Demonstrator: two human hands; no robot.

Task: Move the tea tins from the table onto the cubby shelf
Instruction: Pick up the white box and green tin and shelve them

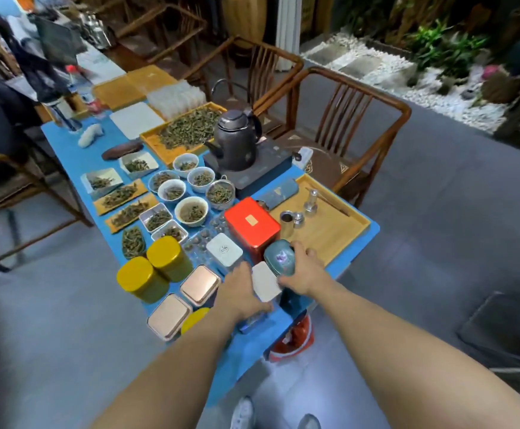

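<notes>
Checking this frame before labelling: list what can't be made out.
- Cubby shelf: not in the head view.
- White-lidded tin: body hidden by left hand.
- Teal tin: right hand covers its right side; lid design blurred.
- Third yellow tin: mostly behind the left forearm.

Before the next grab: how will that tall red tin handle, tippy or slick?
The red tin looks rigid metal, so it probably won't flex. It stands taller than the neighbouring white tin, so a high push may tip it. Its glossy sides could be slippery.

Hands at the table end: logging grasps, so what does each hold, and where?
Right hand grips the teal tin by its side; left hand the white-lidded tin.
</notes>
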